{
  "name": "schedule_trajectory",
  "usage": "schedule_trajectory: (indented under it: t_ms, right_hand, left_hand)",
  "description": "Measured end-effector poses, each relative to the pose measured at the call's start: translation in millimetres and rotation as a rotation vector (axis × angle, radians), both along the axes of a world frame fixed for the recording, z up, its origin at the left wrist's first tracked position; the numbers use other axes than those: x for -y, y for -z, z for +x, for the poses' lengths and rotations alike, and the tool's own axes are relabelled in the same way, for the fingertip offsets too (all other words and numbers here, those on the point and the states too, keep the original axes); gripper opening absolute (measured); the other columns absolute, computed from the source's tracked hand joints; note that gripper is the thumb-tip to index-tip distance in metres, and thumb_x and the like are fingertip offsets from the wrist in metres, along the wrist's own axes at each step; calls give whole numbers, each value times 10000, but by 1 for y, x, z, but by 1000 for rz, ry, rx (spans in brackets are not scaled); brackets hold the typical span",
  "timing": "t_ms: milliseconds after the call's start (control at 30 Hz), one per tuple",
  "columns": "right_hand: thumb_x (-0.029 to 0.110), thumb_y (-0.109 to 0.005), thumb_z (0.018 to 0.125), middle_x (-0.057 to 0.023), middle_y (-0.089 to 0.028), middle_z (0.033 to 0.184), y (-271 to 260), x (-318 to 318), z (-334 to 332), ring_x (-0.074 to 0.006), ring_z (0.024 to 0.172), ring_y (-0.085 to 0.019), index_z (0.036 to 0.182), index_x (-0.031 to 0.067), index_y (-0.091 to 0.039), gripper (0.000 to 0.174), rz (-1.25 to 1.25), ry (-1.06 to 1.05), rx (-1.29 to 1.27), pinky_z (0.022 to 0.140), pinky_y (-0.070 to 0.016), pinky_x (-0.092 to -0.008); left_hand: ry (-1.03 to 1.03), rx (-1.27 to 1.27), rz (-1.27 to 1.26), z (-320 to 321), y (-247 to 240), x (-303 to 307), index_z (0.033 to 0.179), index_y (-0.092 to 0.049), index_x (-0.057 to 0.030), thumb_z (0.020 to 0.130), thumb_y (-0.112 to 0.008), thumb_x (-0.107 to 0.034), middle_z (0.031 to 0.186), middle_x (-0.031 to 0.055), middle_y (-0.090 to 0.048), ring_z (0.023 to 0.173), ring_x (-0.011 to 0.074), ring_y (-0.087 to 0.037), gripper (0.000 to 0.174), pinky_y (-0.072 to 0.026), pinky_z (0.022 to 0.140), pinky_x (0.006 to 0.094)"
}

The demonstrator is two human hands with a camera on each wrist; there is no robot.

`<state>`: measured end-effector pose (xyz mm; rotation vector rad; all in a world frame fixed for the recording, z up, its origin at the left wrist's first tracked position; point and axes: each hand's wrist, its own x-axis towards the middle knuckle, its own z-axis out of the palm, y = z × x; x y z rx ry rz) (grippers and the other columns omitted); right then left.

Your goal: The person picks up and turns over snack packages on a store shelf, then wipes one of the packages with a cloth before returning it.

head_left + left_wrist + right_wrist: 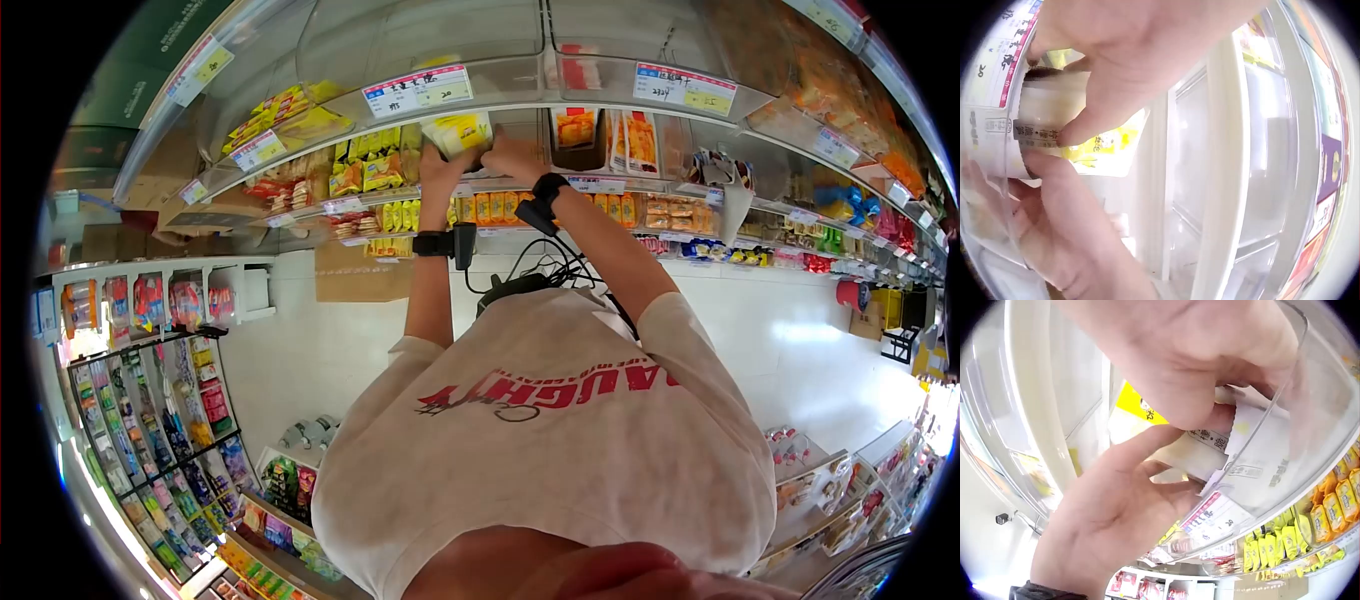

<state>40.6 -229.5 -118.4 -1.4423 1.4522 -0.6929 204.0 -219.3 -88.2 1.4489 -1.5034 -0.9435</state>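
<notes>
Both of my hands are raised to an upper shelf (pixel 520 95) of a store rack. Between them is a white and yellow snack pack (pixel 457 130). My left hand (pixel 440 165) grips its left side, the thumb pressed on the printed label of the pack (pixel 1047 119). From the right, my right hand (pixel 515 155) pinches the pack (pixel 1191 450) behind a clear plastic shelf front (pixel 1272 456). In the left wrist view my left hand (pixel 1122 50) is on top and my right hand (pixel 1066 231) below. In the right wrist view my right hand (pixel 1185 356) sits above my left hand (pixel 1116 512).
A price tag (pixel 417 90) hangs on the shelf edge just above the hands. Yellow and orange snack bags (pixel 375 170) fill the shelves below. Clear dividers (pixel 1222 162) split the shelf into bays. A low rack (pixel 170 400) of goods stands at the left, with white floor (pixel 800 350) to the right.
</notes>
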Motion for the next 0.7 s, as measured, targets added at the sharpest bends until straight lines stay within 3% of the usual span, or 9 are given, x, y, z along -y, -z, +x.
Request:
schedule_trajectory:
  t_ms: [67, 100, 167, 333, 467, 533, 567, 633, 700]
  right_hand:
    - [259, -644, 832, -359, -671, 1089, 30, 14, 5, -466, 1058, -668, 1441, -134, -346, 784, -43, 20, -26, 913, -522, -477]
    - [253, -641, 833, -356, -674, 1087, 47, 24, 9, -466, 1054, -671, 1463, -128, -315, 805, -54, 16, -48, 909, -523, -479]
    - [247, -638, 835, -332, -679, 1119, 53, 26, 13, -456, 1076, -666, 1417, -83, -422, 703, -67, 44, -109, 904, -520, -490]
    - [274, -615, 873, -307, -688, 1106, 2, 7, 5, -466, 1080, -659, 1278, -57, -555, 527, -16, 9, -274, 915, -511, -513]
    - [279, -614, 911, -312, -677, 1120, -18, -19, 9, -426, 1020, -682, 1232, -107, -563, 505, -186, -25, -225, 887, -530, -470]
    - [263, -611, 955, -287, -695, 1085, -24, -46, 2, -380, 1000, -702, 1193, -106, -597, 439, -378, 23, -167, 873, -550, -450]
    - [234, -600, 975, -266, -702, 1079, -46, -64, -9, -348, 1001, -705, 1194, -96, -604, 396, -384, -24, -44, 879, -556, -429]
    - [178, -577, 1015, -224, -714, 1066, -114, -108, -51, -284, 1002, -709, 1197, -74, -617, 313, -397, -125, 207, 890, -568, -385]
    - [71, -572, 976, -181, -724, 1020, -136, -136, -86, -226, 944, -731, 1180, 21, -648, 223, -302, 18, 407, 815, -567, -325]
  left_hand:
    - [87, -237, 30, 3, 0, 0, 1147, -652, 47, 748, -830, -191, 1092, 183, -724, 1030, 241, -696, 498, -541, 866, 343]
    - [103, -232, -13, 3, 3, 2, 1156, -655, 35, 761, -816, -176, 1084, 170, -727, 1025, 240, -697, 476, -541, 864, 340]
    - [136, -221, -100, 4, 8, 6, 1173, -661, 11, 785, -787, -145, 1068, 143, -734, 1014, 239, -700, 437, -540, 861, 335]
    - [45, -84, -23, 3, 6, 3, 1198, -650, 2, 817, -767, -129, 1083, 133, -735, 1006, 228, -697, 419, -534, 868, 354]
    - [89, -63, 23, 9, 12, 10, 1206, -643, 14, 841, -765, -157, 1110, 149, -731, 1006, 239, -699, 421, -529, 877, 366]
    - [136, -107, 18, 15, 24, 14, 1220, -630, 23, 851, -775, -179, 1126, 156, -726, 1019, 248, -695, 445, -524, 886, 372]
    - [156, -127, 14, 16, 30, 14, 1228, -623, 27, 856, -780, -191, 1133, 159, -723, 1025, 253, -694, 458, -522, 891, 375]
    - [124, -20, -19, 17, 33, 11, 1326, -540, 81, 900, -758, -348, 1220, 214, -680, 1104, 299, -664, 642, -494, 955, 406]
    - [79, 42, -4, 22, 44, 11, 1370, -492, 113, 919, -730, -430, 1260, 241, -655, 1147, 318, -645, 745, -477, 987, 414]
